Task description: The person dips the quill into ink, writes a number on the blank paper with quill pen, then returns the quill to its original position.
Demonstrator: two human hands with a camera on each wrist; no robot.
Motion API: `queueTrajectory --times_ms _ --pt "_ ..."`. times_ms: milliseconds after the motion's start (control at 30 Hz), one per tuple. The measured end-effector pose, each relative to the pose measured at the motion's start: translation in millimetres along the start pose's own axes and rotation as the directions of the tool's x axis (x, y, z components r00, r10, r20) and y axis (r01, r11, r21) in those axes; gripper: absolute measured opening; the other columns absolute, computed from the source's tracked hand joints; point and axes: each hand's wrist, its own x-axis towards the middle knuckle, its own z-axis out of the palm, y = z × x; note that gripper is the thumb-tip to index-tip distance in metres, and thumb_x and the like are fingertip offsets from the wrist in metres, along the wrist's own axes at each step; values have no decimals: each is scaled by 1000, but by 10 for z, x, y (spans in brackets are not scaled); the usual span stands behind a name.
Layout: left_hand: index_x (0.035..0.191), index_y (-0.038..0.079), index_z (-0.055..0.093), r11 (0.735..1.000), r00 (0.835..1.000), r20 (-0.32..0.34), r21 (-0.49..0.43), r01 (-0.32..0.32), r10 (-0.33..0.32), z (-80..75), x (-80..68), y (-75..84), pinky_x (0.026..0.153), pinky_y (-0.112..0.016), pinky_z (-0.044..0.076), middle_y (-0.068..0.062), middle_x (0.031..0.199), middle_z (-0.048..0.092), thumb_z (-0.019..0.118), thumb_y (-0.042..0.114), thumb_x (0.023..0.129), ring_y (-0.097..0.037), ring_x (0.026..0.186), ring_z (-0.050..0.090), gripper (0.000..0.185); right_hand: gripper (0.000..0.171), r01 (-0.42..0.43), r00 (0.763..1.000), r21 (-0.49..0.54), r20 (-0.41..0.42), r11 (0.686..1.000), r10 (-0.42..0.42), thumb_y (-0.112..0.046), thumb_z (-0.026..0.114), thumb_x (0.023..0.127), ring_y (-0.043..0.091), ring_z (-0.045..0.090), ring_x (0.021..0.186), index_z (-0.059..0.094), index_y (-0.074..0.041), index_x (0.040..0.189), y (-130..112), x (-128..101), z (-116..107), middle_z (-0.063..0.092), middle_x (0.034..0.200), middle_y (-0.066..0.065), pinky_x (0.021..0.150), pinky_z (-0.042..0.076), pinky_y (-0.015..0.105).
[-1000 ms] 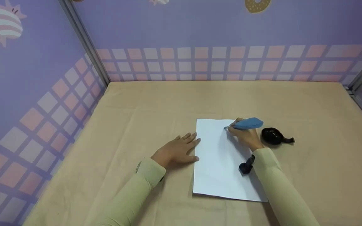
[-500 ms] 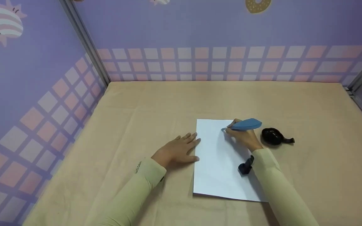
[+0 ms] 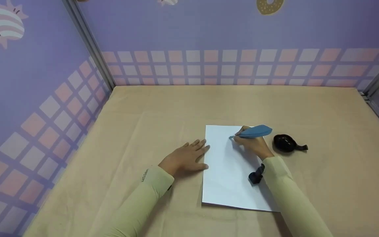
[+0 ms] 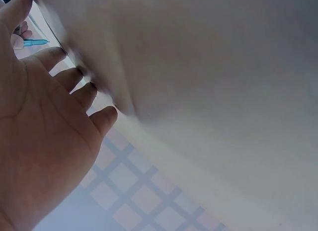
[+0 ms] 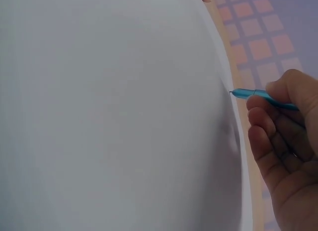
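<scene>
A blue feather-shaped pen is pinched between the thumb and fingers of my right hand, its tip at the upper part of a white sheet of paper. The right wrist view shows the slim blue front of the pen with its point right at the paper. My left hand lies with its fingers spread, fingertips at the sheet's left edge. Seen from below in the left wrist view, the left hand has straight fingers and holds nothing.
A glossy black rounded thing with a narrow neck lies right of the paper. A small black camera sticks out from the right cuff over the sheet. Beige cloth covers the table; a checkered purple wall stands behind.
My right hand has slid a little to the left and towards me, the pen moving with it. The left hand and the paper have stayed where they were.
</scene>
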Motion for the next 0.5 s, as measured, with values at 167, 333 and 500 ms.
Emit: queueTrajectory --times_ms 167,333,500 --pt "156 22 14 1000 1000 -3 6 0 0 8 6 -6 122 -44 13 1 163 5 42 60 95 -19 151 6 77 18 -19 1000 -30 21 999 20 -8 67 86 15 58 78 64 5 99 -184 -93 11 70 92 10 71 46 26" --pt "156 23 13 1000 1000 2 5 1 -1 12 16 -12 122 -43 13 1 163 4 42 61 94 -19 151 5 78 17 -22 999 -40 30 999 23 -8 68 86 15 55 75 64 4 98 -165 -80 26 69 90 10 66 44 25" --pt "156 23 13 1000 1000 2 -2 1 -1 10 15 -15 122 -43 12 2 163 5 41 61 94 -19 151 5 78 15 -6 999 -39 47 999 8 -13 69 85 12 57 74 65 -2 95 23 15 47 69 86 1 67 46 24"
